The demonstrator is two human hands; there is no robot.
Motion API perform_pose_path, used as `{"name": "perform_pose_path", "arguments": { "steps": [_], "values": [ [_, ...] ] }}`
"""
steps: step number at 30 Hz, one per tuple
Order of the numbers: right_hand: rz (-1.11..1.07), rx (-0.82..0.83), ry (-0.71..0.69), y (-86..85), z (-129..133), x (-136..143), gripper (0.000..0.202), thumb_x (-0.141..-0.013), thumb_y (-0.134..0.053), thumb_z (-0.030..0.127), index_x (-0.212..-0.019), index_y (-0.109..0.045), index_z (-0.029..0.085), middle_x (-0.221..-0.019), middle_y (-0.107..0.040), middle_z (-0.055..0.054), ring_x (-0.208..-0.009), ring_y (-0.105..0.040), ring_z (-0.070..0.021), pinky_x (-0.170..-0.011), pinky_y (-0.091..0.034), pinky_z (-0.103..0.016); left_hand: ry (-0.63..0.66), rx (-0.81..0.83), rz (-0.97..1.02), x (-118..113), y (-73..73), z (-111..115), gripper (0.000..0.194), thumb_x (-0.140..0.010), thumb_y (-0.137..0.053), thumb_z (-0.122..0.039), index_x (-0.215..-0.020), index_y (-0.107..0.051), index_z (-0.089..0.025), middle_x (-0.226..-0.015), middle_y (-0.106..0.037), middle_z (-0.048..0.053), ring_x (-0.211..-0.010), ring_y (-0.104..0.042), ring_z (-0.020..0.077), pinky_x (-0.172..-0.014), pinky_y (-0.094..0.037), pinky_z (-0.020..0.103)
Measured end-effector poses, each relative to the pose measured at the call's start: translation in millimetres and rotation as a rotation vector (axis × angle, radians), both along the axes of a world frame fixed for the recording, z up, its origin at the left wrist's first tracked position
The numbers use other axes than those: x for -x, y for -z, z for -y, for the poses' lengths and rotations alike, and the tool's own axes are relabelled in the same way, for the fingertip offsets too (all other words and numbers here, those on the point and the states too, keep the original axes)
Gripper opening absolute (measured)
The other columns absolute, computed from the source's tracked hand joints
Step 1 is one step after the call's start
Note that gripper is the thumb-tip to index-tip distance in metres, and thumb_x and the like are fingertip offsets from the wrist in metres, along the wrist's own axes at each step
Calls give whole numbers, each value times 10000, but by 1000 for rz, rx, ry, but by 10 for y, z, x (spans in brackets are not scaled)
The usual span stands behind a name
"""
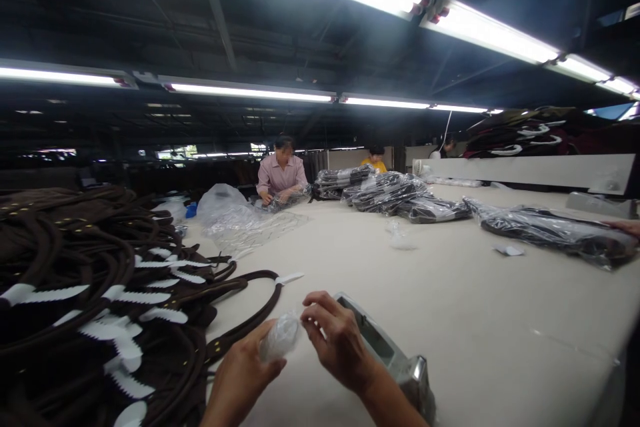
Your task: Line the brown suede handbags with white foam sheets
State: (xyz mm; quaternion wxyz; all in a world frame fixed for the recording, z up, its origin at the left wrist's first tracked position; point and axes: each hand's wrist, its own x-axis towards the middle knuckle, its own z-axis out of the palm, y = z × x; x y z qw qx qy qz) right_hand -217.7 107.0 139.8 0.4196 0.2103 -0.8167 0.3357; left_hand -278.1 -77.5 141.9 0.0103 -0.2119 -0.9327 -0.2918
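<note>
In my left hand (pixel 245 367) is a crumpled wad of clear plastic (pixel 281 337), held between the thumb and fingers. My right hand (pixel 336 340) is just to its right, fingers bent and thumb and fingertips drawn together at the edge of the wad; whatever they pinch is too small to make out. Behind my right wrist lies a grey tape dispenser (pixel 373 327), partly covered by my forearm. Dark brown bags (pixel 75 347) with rope-like handles are heaped at left. White notched strips (pixel 145 297) wrap the handles, one of which (pixel 267 280) reaches toward my hands.
Plastic-wrapped dark bags (pixel 390 193) lie in piles across the pale table (pixel 450 320). Another wrapped bag (pixel 550 230) is at right, with a co-worker's hand (pixel 625 227) on it. A person in a pink shirt (pixel 281 177) handles plastic beyond a clear plastic heap (pixel 225 203).
</note>
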Motion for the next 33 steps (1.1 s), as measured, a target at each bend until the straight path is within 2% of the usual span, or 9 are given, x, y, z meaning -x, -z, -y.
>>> {"name": "perform_pose_path", "arguments": {
  "steps": [7,11,14,17,20,22,24,29,33],
  "values": [
    [-27,-32,-158,47,40,-24,186,-907,-387,31,-903,-468,197,-1113,-638,-122,-1123,-598,-176,-853,-508,-268,-97,-132,58,178,104,163,474,-661,-632,-324,-1125,-648,-228,-858,-725,-13,-844,-658,220,-749,-458,259],
    [-10,-34,-240,55,64,-58,219,-858,-385,-5,-882,-445,205,-1118,-658,-129,-1167,-588,-173,-862,-514,-267,45,-309,238,228,147,219,428,-583,-670,-355,-965,-692,-160,-848,-716,11,-830,-627,234,-751,-472,282],
    [12,-70,-239,-2,90,-110,207,-847,-418,6,-877,-441,210,-1262,-614,-132,-1187,-581,-175,-895,-504,-271,156,-395,425,219,184,210,402,-549,-696,-358,-895,-693,-153,-796,-694,5,-786,-595,201,-706,-461,266],
    [1,-116,-188,-26,112,-118,197,-818,-444,19,-833,-431,215,-1244,-632,-107,-1063,-646,-164,-817,-512,-235,244,-441,515,204,218,187,396,-521,-722,-354,-859,-686,-150,-753,-673,-3,-730,-559,164,-664,-433,247],
    [9,-140,-79,7,92,-74,177,-775,-440,35,-807,-445,210,-893,-681,-53,-738,-657,-137,-635,-481,-207,273,-445,532,186,202,184,375,-523,-729,-343,-841,-679,-151,-734,-661,-13,-714,-542,151,-659,-417,240],
    [102,-104,-4,38,54,-39,153,-779,-447,55,-811,-473,203,-712,-601,5,-573,-564,-108,-566,-434,-200,254,-419,523,176,166,198,367,-529,-727,-327,-849,-676,-155,-740,-663,-17,-724,-545,155,-675,-421,242],
    [226,-30,-14,61,14,-12,141,-785,-473,69,-830,-504,200,-651,-538,39,-535,-505,-91,-537,-404,-183,221,-389,489,178,135,219,362,-536,-708,-298,-868,-679,-155,-748,-667,-20,-734,-553,164,-689,-429,247],
    [323,19,-120,100,-17,39,242,-739,-612,106,-968,-641,177,-847,-602,-5,-704,-569,-114,-669,-471,-208,150,-320,293,240,141,271,386,-574,-643,-250,-942,-698,-147,-814,-702,-7,-797,-610,206,-734,-458,260],
    [370,2,-108,183,2,91,163,-776,-684,164,-933,-724,183,-934,-622,-39,-800,-604,-147,-769,-490,-251,-75,-103,118,209,97,268,548,-632,-606,-231,-1177,-656,-257,-922,-739,-15,-925,-664,239,-803,-469,273]
  ]
}}
